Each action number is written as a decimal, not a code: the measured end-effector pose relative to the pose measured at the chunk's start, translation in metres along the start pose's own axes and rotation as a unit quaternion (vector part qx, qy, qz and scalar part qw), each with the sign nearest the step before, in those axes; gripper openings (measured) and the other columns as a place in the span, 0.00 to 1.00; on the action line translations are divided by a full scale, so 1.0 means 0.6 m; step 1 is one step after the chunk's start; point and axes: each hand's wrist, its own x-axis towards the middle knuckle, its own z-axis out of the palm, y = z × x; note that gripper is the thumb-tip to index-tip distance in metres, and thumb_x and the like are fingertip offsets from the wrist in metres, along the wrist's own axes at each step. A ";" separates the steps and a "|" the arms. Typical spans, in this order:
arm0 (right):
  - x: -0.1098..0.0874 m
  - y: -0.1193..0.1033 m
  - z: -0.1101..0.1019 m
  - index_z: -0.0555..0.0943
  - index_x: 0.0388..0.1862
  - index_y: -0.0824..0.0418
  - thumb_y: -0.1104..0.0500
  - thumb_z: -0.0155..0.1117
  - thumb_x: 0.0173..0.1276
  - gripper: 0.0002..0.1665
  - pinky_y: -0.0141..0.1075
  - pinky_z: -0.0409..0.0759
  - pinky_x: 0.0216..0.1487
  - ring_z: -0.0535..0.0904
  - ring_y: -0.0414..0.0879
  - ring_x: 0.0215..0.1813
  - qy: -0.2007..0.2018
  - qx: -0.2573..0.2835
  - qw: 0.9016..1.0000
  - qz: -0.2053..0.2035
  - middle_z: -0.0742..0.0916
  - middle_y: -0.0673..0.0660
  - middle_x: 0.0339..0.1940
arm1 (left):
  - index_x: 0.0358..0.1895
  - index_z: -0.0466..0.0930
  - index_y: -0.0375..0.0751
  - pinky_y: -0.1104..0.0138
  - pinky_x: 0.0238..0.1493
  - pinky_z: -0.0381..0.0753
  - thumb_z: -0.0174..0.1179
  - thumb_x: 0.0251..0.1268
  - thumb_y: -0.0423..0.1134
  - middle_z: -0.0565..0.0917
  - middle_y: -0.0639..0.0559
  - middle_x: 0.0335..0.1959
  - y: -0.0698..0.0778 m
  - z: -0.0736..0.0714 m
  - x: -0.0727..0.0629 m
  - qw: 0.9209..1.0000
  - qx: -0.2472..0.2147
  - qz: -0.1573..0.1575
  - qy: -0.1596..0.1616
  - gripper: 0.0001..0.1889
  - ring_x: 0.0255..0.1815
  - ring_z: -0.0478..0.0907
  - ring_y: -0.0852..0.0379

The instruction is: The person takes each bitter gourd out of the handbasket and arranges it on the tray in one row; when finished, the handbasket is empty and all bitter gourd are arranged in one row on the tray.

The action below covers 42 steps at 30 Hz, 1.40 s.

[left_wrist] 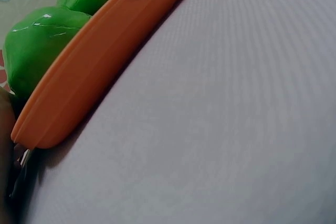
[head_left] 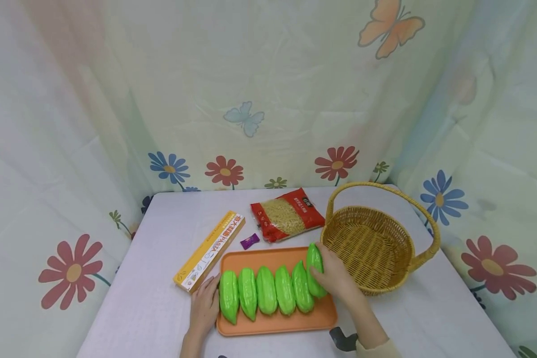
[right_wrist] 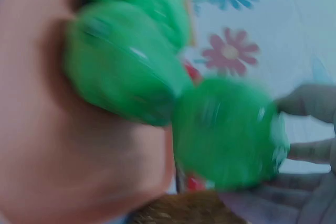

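Observation:
Several shiny green gourd-shaped vegetables (head_left: 267, 291) lie side by side on an orange tray (head_left: 268, 327). My right hand (head_left: 335, 273) grips the rightmost green gourd (head_left: 314, 263), near the tray's right end. In the right wrist view, fingertips (right_wrist: 299, 100) press against the rounded end of that gourd (right_wrist: 226, 132), which leans close to its neighbour (right_wrist: 123, 61). At the tray's left edge, my left hand (head_left: 204, 306) holds the rim. The left wrist view shows the tray's side (left_wrist: 79, 82) and only a sliver of that hand.
A wicker basket (head_left: 407, 248) with a tall handle stands right of the tray. Behind the tray lie a red pasta bag (head_left: 286, 214) and a small purple packet (head_left: 249, 241). A yellow-and-white pasta box (head_left: 210, 251) lies slantwise at the left. A patterned curtain (head_left: 286, 74) hangs behind.

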 end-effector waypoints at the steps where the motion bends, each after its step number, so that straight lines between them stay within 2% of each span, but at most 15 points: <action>1: -0.003 -0.003 0.005 0.59 0.67 0.68 0.61 0.63 0.58 0.39 0.55 0.77 0.44 0.74 0.67 0.50 0.006 -0.014 1.000 -0.001 0.74 0.74 0.53 | 0.62 0.70 0.43 0.51 0.58 0.58 0.49 0.65 0.32 0.75 0.45 0.58 0.001 -0.001 0.001 1.000 -0.003 -0.004 -0.002 0.21 0.61 0.66 0.46; 4: -0.011 -0.009 0.018 0.61 0.67 0.65 0.60 0.64 0.57 0.39 0.49 0.80 0.31 0.78 0.62 0.37 0.020 -0.046 0.999 0.004 0.75 0.73 0.50 | 0.63 0.69 0.44 0.51 0.60 0.57 0.48 0.66 0.33 0.74 0.46 0.59 0.002 -0.003 0.002 1.000 -0.009 -0.014 -0.013 0.21 0.62 0.65 0.47; 7: -0.016 -0.006 0.028 0.62 0.66 0.64 0.59 0.65 0.57 0.39 0.47 0.80 0.28 0.78 0.59 0.33 0.038 -0.059 0.997 0.011 0.75 0.72 0.51 | 0.63 0.69 0.45 0.51 0.61 0.56 0.47 0.66 0.34 0.73 0.47 0.60 0.004 -0.004 0.003 0.999 -0.009 -0.021 -0.024 0.21 0.63 0.64 0.48; 9: -0.019 -0.003 0.032 0.63 0.66 0.64 0.59 0.64 0.57 0.38 0.49 0.80 0.30 0.78 0.60 0.35 0.048 -0.058 0.997 0.013 0.75 0.71 0.51 | 0.63 0.68 0.45 0.51 0.61 0.55 0.47 0.67 0.34 0.73 0.47 0.60 0.004 -0.004 0.003 0.999 -0.009 -0.023 -0.027 0.21 0.63 0.64 0.48; 12: -0.021 0.001 0.036 0.64 0.66 0.63 0.58 0.64 0.57 0.38 0.53 0.79 0.37 0.77 0.64 0.44 0.063 -0.051 0.997 0.015 0.76 0.70 0.50 | 0.63 0.68 0.45 0.52 0.61 0.56 0.47 0.67 0.34 0.73 0.48 0.60 0.004 -0.004 0.002 0.999 -0.008 -0.024 -0.027 0.21 0.63 0.64 0.48; 20: -0.025 0.007 0.028 0.63 0.67 0.61 0.56 0.64 0.58 0.39 0.59 0.75 0.43 0.73 0.68 0.50 0.048 -0.046 0.997 0.040 0.74 0.70 0.54 | 0.63 0.68 0.45 0.51 0.61 0.55 0.47 0.67 0.34 0.73 0.48 0.60 0.002 -0.003 0.001 0.999 -0.009 -0.023 -0.026 0.21 0.63 0.64 0.48; 27: -0.028 0.014 0.030 0.64 0.65 0.65 0.57 0.65 0.57 0.38 0.56 0.78 0.37 0.76 0.66 0.45 0.063 -0.074 0.995 0.024 0.75 0.70 0.52 | 0.63 0.68 0.44 0.51 0.61 0.54 0.47 0.66 0.33 0.73 0.48 0.60 0.003 -0.002 0.000 0.999 -0.011 -0.021 -0.023 0.21 0.63 0.64 0.48; 37: -0.035 0.025 0.055 0.65 0.65 0.66 0.59 0.65 0.57 0.37 0.54 0.79 0.36 0.77 0.65 0.42 0.063 -0.088 0.994 0.027 0.75 0.70 0.50 | 0.62 0.69 0.43 0.49 0.59 0.56 0.48 0.65 0.32 0.74 0.46 0.58 0.004 -0.002 -0.001 1.000 -0.010 -0.003 -0.007 0.21 0.61 0.65 0.46; 42: -0.041 0.032 0.063 0.66 0.64 0.67 0.59 0.63 0.59 0.34 0.53 0.79 0.36 0.78 0.65 0.40 0.054 -0.078 0.995 0.030 0.75 0.72 0.50 | 0.63 0.68 0.45 0.51 0.60 0.55 0.48 0.66 0.33 0.73 0.46 0.60 0.004 -0.005 -0.001 1.000 -0.017 -0.017 -0.018 0.22 0.63 0.64 0.47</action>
